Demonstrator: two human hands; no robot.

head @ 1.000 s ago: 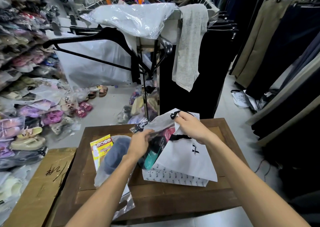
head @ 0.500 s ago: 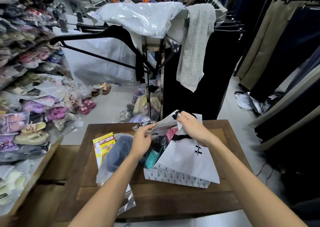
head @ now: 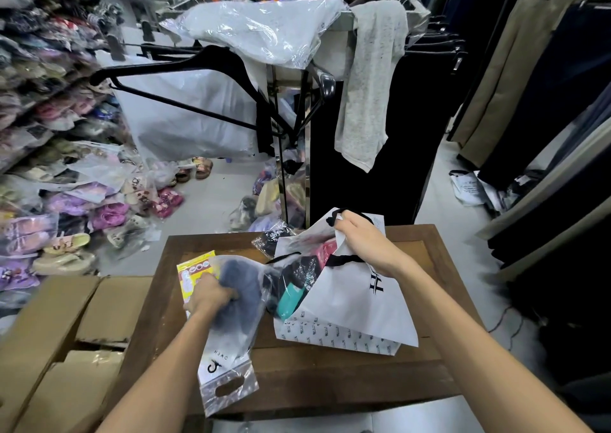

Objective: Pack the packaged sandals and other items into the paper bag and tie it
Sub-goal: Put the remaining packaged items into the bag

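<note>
On the wooden table (head: 330, 379) the white paper bag (head: 357, 303) lies tilted, mouth held open by the right hand (head: 367, 244) gripping its rim; 1 packaged sandal pair (head: 297, 287) sits inside. The left hand (head: 211, 295) grips the zip pouch of dark fabric (head: 238, 297): feed it in narrow end first.

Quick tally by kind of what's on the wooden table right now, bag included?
Paper bag: 1
Clear zip bag with dark item, gripped by left hand: 1
Yellow packet: 1
Packaged items showing in the bag mouth: at least 2
Total: at least 5
</note>
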